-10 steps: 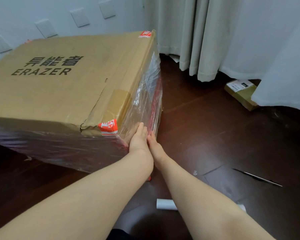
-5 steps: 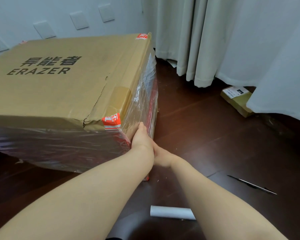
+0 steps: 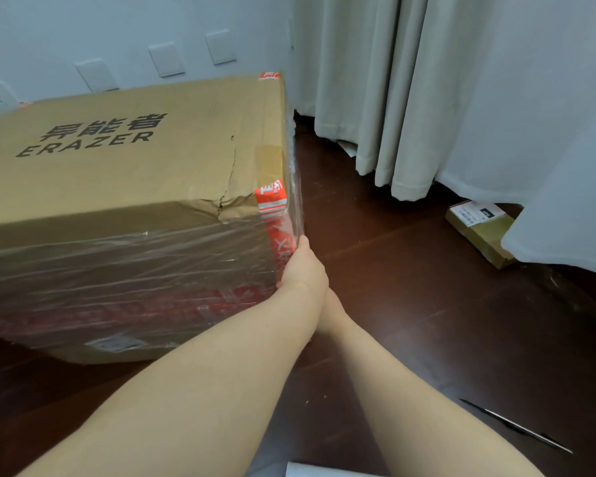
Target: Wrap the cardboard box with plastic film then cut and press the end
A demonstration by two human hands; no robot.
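The large cardboard box [image 3: 124, 166], printed "ERAZER", stands on the dark floor. Clear plastic film [image 3: 124, 273] covers its front and right sides. My left hand [image 3: 303, 266] presses with straight fingers on the film at the box's right front corner, beside the orange tape. My right hand [image 3: 331, 316] lies just under the left wrist, low at the same corner, with its fingers hidden. A white film roll [image 3: 310, 470] lies on the floor at the bottom edge, between my forearms.
A thin dark blade [image 3: 516, 426] lies on the floor at the lower right. A small cardboard parcel [image 3: 479, 232] sits by the curtains [image 3: 393, 98] at the right. The wall with sockets is right behind the big box.
The view has swung so the box's front face shows more and its right side less. My right hand slid down under the left wrist. The left hand stays on the corner.
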